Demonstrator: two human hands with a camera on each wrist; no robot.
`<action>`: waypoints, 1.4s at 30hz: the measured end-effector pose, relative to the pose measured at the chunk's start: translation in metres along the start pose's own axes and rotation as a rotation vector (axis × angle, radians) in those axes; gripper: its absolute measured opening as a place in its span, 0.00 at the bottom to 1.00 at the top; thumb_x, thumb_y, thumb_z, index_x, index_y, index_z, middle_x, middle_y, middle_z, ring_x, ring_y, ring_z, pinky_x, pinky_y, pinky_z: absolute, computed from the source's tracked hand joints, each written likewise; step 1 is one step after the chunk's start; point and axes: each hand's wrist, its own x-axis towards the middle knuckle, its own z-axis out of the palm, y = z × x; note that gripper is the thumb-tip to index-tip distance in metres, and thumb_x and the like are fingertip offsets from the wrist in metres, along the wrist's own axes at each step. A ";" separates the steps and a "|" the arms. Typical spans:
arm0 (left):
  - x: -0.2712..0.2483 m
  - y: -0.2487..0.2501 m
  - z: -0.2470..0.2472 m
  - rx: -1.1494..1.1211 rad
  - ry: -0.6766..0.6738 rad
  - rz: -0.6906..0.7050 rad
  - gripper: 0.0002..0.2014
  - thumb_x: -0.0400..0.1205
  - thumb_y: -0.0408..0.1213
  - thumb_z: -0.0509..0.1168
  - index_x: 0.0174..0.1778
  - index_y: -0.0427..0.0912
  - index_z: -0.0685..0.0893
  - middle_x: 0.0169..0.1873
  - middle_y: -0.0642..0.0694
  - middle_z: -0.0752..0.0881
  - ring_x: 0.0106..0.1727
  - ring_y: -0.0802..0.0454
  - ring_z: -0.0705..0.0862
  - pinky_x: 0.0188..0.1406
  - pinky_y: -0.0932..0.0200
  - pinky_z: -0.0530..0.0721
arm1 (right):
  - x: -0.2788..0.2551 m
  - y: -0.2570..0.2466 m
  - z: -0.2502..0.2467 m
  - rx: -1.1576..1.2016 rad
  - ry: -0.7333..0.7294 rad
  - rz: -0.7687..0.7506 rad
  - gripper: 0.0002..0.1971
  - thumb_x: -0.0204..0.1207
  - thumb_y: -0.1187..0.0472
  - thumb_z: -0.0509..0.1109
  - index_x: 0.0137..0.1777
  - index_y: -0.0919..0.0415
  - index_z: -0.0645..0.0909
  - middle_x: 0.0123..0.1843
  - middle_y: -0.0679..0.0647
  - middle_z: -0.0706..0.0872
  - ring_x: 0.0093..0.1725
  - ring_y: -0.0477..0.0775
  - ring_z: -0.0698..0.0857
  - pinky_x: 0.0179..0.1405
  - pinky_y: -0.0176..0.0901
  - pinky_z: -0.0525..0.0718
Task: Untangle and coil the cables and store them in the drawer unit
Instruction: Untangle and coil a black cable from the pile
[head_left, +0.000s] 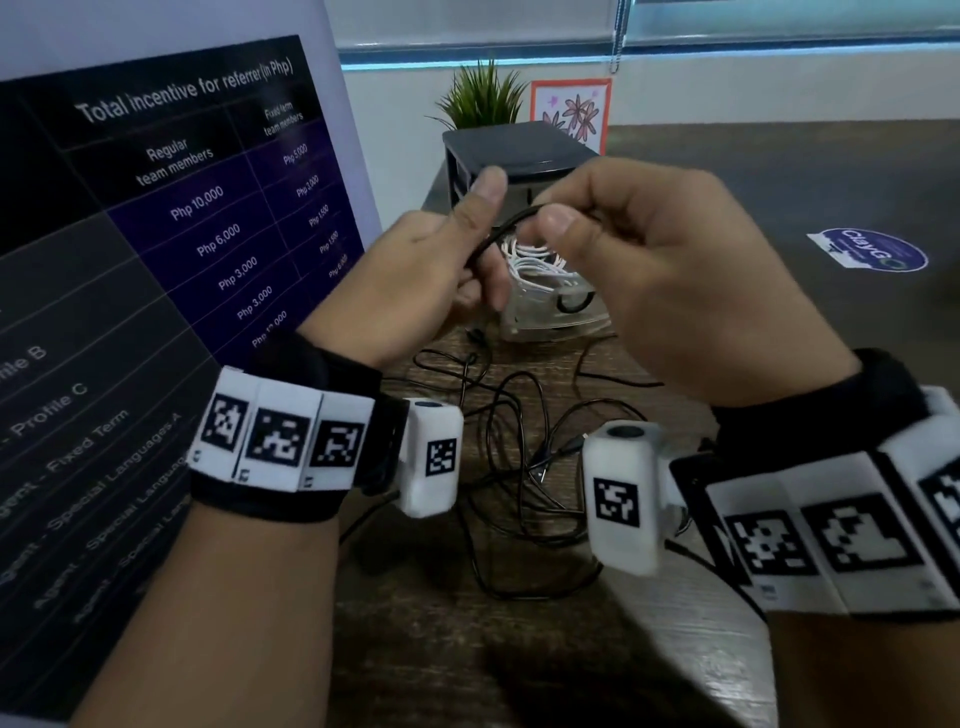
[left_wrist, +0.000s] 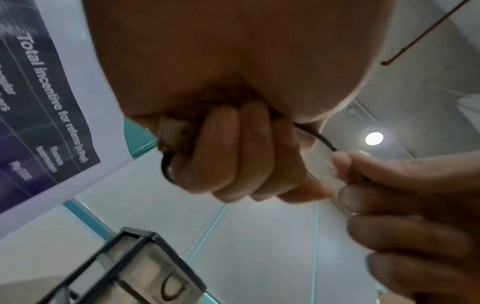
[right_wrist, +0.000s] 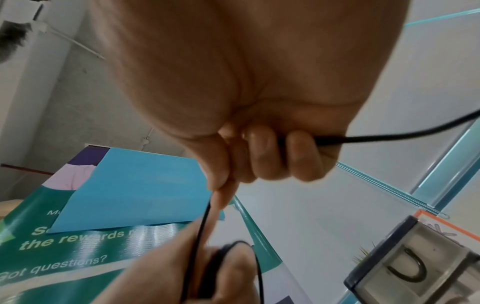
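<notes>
Both hands are raised above the wooden table (head_left: 431, 639), holding one thin black cable (head_left: 503, 227) between them. My left hand (head_left: 457, 260) curls round the cable (left_wrist: 326, 143) and a metal plug end (left_wrist: 172, 137). My right hand (head_left: 613, 244) pinches the same cable (right_wrist: 200, 236) between thumb and forefinger, and a length runs out past its curled fingers (right_wrist: 285, 156). A tangle of black cables (head_left: 524, 467) lies on the table below. The dark drawer unit (head_left: 514, 161) stands behind, with a clear drawer (head_left: 550, 312) pulled out holding white cables (head_left: 530, 265).
A large printed banner (head_left: 156, 260) leans along the left side of the table. A potted plant (head_left: 480, 96) and a framed flower picture (head_left: 571, 111) stand behind the drawer unit. A round blue sticker (head_left: 872, 249) lies on the floor to the right.
</notes>
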 end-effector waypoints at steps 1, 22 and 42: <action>-0.004 0.005 0.001 -0.002 -0.005 -0.006 0.36 0.87 0.62 0.46 0.24 0.39 0.79 0.14 0.51 0.69 0.17 0.56 0.65 0.18 0.66 0.64 | 0.001 0.002 0.001 0.013 0.033 -0.013 0.08 0.84 0.61 0.67 0.47 0.62 0.86 0.27 0.37 0.81 0.29 0.33 0.77 0.31 0.23 0.70; 0.004 0.012 -0.004 -0.636 0.139 0.389 0.12 0.91 0.37 0.50 0.47 0.40 0.75 0.29 0.52 0.72 0.31 0.55 0.71 0.34 0.58 0.73 | -0.003 0.005 0.033 -0.152 -0.339 0.063 0.15 0.87 0.56 0.61 0.38 0.58 0.79 0.31 0.49 0.77 0.31 0.47 0.73 0.34 0.43 0.73; -0.008 0.008 0.004 -0.131 -0.226 0.113 0.32 0.85 0.59 0.55 0.19 0.41 0.71 0.15 0.43 0.65 0.18 0.47 0.60 0.18 0.62 0.60 | 0.002 0.010 0.005 0.071 0.335 -0.077 0.06 0.78 0.57 0.76 0.47 0.59 0.89 0.34 0.39 0.85 0.34 0.32 0.81 0.38 0.24 0.75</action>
